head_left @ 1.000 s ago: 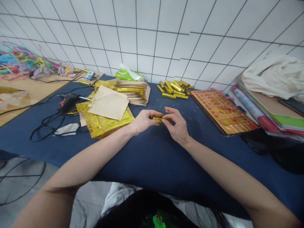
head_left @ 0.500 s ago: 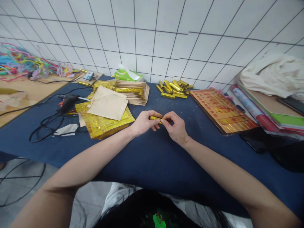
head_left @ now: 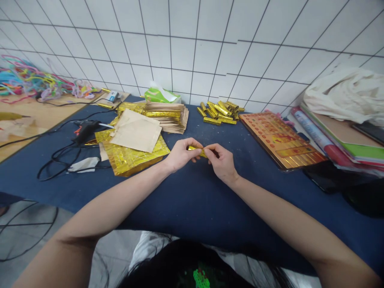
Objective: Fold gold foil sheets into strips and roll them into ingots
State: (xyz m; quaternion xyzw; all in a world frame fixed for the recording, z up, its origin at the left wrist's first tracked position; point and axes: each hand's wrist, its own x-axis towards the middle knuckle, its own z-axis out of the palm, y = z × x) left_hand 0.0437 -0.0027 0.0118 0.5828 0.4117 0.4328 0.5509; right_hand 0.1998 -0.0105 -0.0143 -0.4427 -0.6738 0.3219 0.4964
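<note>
A small gold paper roll [head_left: 197, 151] lies sideways between my two hands, above the dark blue cloth [head_left: 192, 200]. My left hand [head_left: 183, 153] grips its left part between thumb and fingers. The fingertips of my right hand [head_left: 220, 160] pinch its right end. Beyond my hands lies a pile of finished-looking gold paper rolls [head_left: 222, 112]. Left of my left hand are gold foil sheets [head_left: 135, 156] with a plain tan paper sheet [head_left: 138, 130] on top. A stack of tan and gold paper [head_left: 168, 116] stands behind them.
A glue gun [head_left: 87, 131] with black cable lies left, near a crumpled white scrap [head_left: 84, 164]. At the back is a green tissue pack [head_left: 162, 95]. An orange-gold printed packet [head_left: 282, 138] and piled books [head_left: 336, 136] under white cloth [head_left: 345, 94] line the right.
The fingers of my right hand have shifted slightly at the roll's right end, and a little more of the gold shows. Everything else stays in place.
</note>
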